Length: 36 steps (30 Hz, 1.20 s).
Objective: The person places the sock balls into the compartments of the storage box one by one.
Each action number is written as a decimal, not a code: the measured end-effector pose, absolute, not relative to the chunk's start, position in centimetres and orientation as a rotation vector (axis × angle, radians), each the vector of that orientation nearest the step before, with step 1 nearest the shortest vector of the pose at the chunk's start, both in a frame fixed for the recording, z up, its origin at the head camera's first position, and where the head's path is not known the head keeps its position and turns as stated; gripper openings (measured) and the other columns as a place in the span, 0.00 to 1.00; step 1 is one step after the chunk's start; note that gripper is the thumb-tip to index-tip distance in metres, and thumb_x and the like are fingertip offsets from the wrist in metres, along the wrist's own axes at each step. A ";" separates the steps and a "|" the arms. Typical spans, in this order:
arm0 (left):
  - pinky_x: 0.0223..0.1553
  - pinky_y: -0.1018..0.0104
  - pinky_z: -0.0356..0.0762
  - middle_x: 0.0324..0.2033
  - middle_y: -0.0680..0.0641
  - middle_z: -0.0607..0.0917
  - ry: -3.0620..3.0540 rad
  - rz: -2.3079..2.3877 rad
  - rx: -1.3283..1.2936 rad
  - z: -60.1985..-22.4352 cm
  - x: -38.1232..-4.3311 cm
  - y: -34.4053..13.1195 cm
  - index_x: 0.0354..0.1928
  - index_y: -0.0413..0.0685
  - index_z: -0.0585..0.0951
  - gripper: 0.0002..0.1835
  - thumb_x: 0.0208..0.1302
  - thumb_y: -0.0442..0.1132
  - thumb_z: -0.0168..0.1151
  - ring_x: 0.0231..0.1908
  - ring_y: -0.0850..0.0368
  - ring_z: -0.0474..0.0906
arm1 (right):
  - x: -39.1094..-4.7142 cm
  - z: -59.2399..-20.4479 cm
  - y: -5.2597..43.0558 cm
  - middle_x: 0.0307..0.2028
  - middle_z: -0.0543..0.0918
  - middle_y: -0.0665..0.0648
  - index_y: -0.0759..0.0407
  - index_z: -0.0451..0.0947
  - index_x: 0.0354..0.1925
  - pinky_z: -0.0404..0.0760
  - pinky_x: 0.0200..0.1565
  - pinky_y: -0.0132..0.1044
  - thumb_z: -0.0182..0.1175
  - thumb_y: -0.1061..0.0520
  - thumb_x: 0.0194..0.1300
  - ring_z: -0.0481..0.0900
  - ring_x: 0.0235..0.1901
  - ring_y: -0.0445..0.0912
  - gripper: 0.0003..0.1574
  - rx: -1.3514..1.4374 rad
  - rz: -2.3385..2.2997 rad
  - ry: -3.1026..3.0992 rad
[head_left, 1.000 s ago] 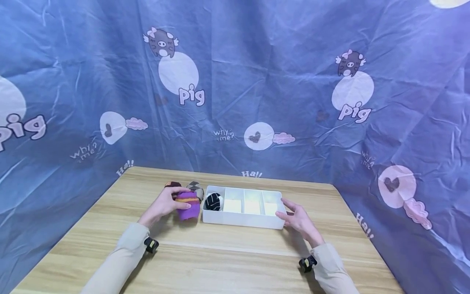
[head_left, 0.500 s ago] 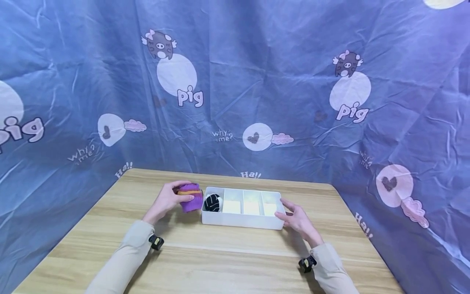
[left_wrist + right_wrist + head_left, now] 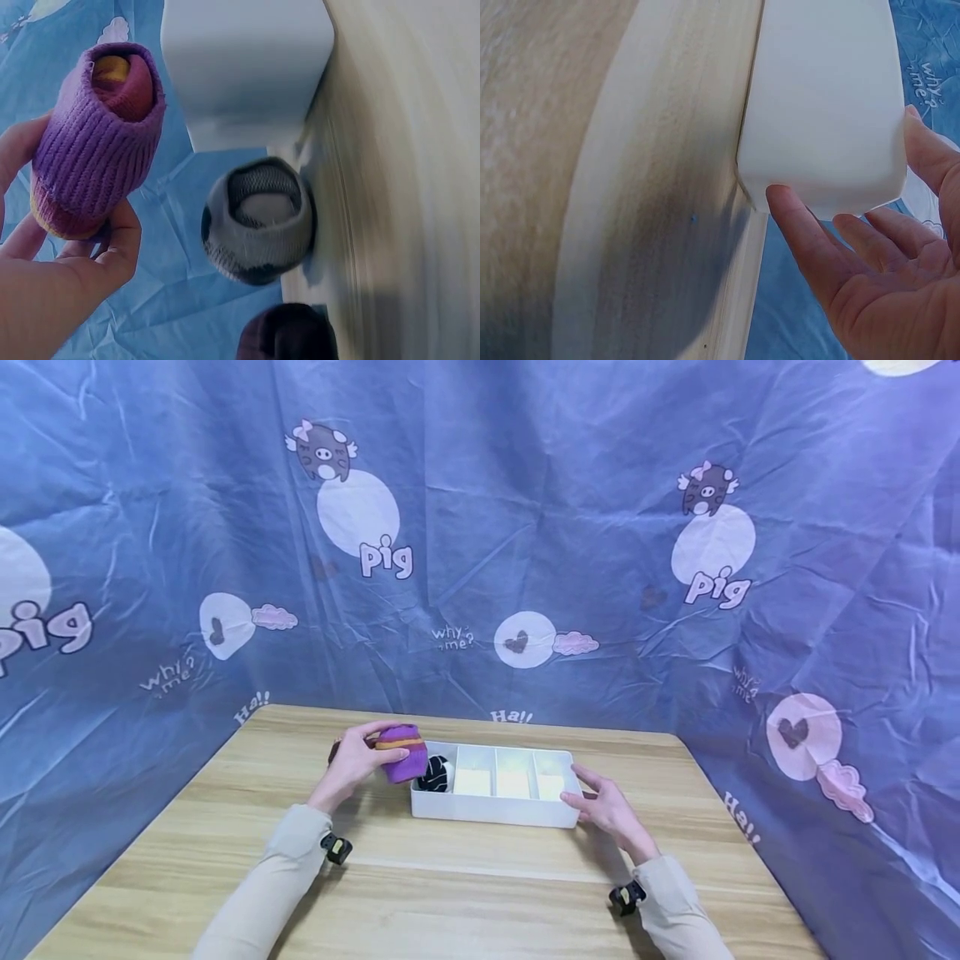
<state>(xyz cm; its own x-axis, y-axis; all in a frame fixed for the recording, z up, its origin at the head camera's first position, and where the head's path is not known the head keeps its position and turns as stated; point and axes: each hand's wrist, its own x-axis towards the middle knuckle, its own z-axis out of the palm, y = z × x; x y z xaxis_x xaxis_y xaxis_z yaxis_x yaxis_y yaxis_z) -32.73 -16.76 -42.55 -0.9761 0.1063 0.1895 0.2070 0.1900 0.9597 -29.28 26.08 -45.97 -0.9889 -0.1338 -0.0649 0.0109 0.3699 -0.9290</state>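
Note:
My left hand (image 3: 351, 765) grips a rolled pair of purple socks (image 3: 407, 764) with an orange band, between thumb and fingers. The roll is raised at the left end of a white divided box (image 3: 495, 811); in the left wrist view the purple ribbed roll (image 3: 101, 154) hangs apart from the box's end wall. In the leftmost compartment lies a black sock roll (image 3: 433, 774) with white lines. My right hand (image 3: 609, 810) holds the box's right end, thumb at the near corner and a finger at the far one, as the right wrist view of the hand (image 3: 885, 270) shows.
Beyond the box's left end, the left wrist view has a grey patterned sock roll (image 3: 259, 232) and a dark sock roll (image 3: 289, 334) on the wooden table (image 3: 480, 893). The left hand mostly hides them from the head view. A blue printed curtain (image 3: 480, 527) backs the table.
My left hand has lifted the purple socks and carried them rightward, up to the box's left end. The right hand and the box have stayed in place.

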 end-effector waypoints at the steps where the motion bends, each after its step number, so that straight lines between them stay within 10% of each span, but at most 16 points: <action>1: 0.42 0.63 0.85 0.51 0.35 0.83 -2.357 -1.934 -0.314 -42.5 -32.8 -16.6 0.61 0.44 0.78 0.34 0.49 0.38 0.77 0.44 0.52 0.84 | -29.3 -46.0 26.1 0.75 0.51 0.66 0.63 0.52 0.75 0.85 0.41 0.39 0.64 0.55 0.65 0.68 0.65 0.65 0.48 -0.106 -1.698 2.490; 36: 0.43 0.60 0.85 0.51 0.33 0.83 -2.238 -2.083 -0.492 -43.7 -33.8 -9.3 0.61 0.40 0.78 0.31 0.53 0.35 0.75 0.44 0.52 0.83 | -29.6 -46.2 25.8 0.75 0.51 0.67 0.64 0.52 0.75 0.85 0.46 0.40 0.65 0.54 0.65 0.67 0.65 0.66 0.49 -0.096 -1.687 2.501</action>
<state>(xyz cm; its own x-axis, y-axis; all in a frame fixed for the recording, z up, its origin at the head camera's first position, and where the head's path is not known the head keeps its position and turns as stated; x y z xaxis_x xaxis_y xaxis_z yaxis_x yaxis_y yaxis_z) -33.83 -9.30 -43.71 -0.9486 0.1992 0.2459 0.2595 0.0448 0.9647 -29.57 25.84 -46.17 -0.9904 -0.1215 -0.0663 0.0160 0.3753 -0.9268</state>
